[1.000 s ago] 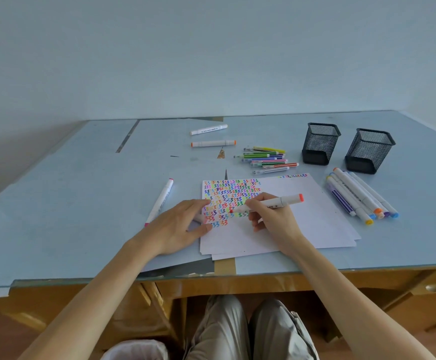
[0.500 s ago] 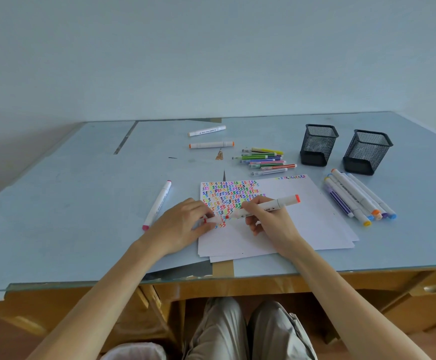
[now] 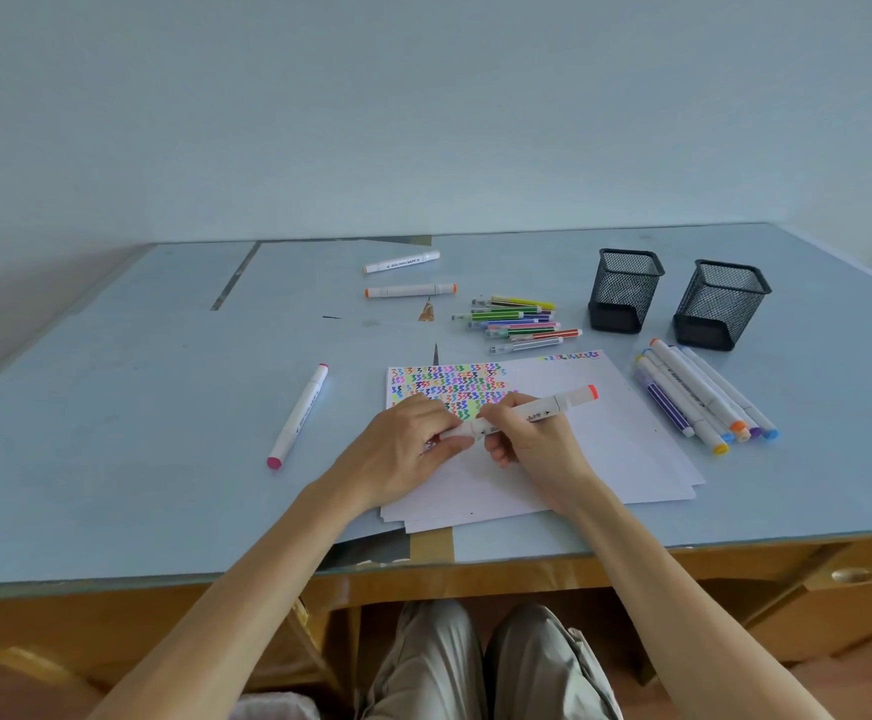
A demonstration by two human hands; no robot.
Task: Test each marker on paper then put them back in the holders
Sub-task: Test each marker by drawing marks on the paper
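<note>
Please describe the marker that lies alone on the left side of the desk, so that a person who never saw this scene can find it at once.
Start at the stack of white paper sheets near the front edge of the pale blue desk top. Left of it, apart from both hands, lies one white marker with pink end caps, pointing diagonally. No other marker lies beside it.

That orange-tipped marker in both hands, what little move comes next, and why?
Probably press the cap home, then carry it to a holder. The left hand pinches the near end of the orange-tipped marker, the right hand grips its barrel above the scribbled paper, and both mesh holders look empty.
</note>
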